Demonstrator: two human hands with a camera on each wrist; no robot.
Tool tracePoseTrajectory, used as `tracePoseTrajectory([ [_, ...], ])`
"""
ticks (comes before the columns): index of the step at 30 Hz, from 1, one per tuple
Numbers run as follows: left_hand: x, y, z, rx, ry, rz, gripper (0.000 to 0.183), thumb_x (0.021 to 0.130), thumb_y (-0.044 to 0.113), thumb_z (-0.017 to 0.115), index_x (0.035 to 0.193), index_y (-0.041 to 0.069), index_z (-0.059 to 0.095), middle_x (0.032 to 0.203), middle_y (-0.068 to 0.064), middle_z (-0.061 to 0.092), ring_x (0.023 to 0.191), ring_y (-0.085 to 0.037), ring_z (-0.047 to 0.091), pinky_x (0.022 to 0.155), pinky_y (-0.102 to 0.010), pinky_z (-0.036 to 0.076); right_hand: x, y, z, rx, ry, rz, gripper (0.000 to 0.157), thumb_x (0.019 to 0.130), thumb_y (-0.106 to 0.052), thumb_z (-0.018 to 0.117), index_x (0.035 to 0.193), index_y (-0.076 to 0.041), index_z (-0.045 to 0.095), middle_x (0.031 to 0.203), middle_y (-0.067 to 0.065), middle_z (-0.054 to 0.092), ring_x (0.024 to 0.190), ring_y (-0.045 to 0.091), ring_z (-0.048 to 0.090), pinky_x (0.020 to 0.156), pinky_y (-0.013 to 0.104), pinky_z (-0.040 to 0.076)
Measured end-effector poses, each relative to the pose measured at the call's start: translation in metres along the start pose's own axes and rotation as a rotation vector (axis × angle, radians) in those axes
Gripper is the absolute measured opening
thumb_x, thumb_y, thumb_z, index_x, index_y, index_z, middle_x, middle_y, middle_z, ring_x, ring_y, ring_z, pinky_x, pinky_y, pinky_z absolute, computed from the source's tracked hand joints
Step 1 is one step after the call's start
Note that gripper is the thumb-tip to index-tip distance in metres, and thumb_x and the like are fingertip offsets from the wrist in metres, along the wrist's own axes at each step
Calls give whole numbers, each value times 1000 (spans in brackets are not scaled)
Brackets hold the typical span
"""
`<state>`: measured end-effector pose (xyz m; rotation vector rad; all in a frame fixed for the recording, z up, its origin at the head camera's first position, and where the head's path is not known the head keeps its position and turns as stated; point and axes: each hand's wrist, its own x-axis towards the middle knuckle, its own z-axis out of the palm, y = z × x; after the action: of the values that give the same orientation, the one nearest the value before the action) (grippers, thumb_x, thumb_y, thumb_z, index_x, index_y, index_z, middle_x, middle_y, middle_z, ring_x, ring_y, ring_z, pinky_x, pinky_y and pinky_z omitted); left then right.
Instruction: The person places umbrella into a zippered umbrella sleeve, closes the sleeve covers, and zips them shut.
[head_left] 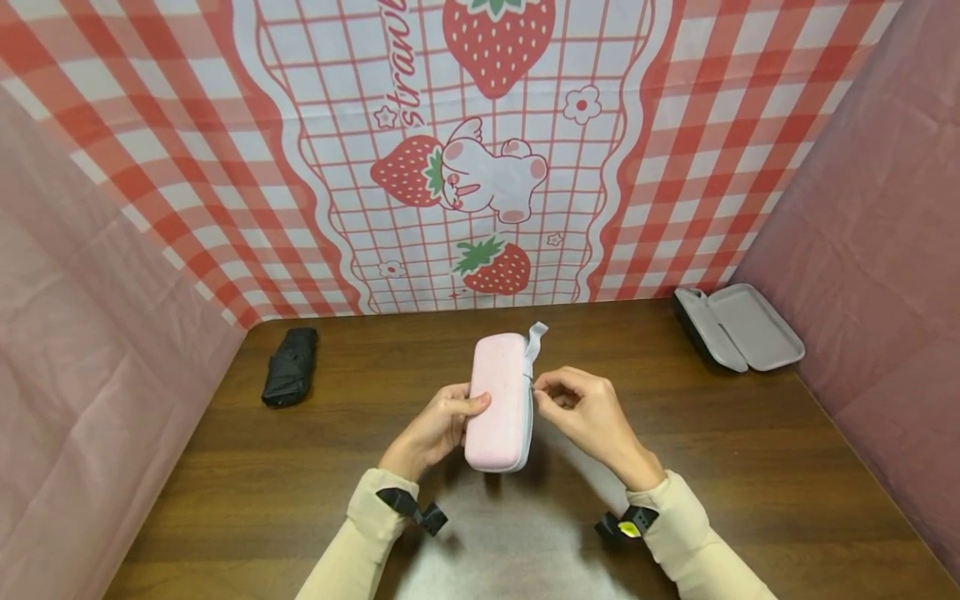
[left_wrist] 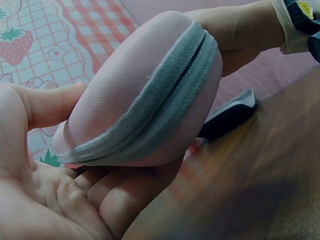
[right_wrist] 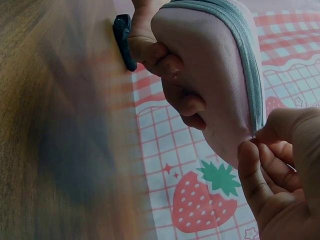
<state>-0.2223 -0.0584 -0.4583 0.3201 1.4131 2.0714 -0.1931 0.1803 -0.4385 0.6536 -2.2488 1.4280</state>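
A pink zip case (head_left: 497, 404) with a pale grey-blue zipper band and a fabric loop (head_left: 536, 340) at its far end is held above the table. My left hand (head_left: 442, 423) grips it from the left, thumb on the top face and fingers underneath. On the right side, my right hand (head_left: 588, 412) pinches at the zipper with thumb and fingertips; the pull itself is mostly hidden by them. The left wrist view shows the zipper band (left_wrist: 165, 95) running along the case's near end, with a dark line between its tapes. The inside of the case is not visible.
On the brown wooden table (head_left: 360, 358), a folded black compact umbrella (head_left: 290, 367) lies at the back left. An opened grey hard case (head_left: 742, 327) lies at the back right. A strawberry-print cloth (head_left: 480, 167) hangs behind, with pink cloths at both sides.
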Motion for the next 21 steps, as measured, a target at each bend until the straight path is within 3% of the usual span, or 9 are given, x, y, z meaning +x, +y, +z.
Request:
tracePoseTrajectory([
  [21,2,1,-4,19,24,17,23,101,12,50,121,2,56,93,3,75,84,-10,73,73,-31,61,0,-1,0,-54,-37,-79,22,81,8,74,91,-11,76,86,1,73,71,6,65,62,18,55],
])
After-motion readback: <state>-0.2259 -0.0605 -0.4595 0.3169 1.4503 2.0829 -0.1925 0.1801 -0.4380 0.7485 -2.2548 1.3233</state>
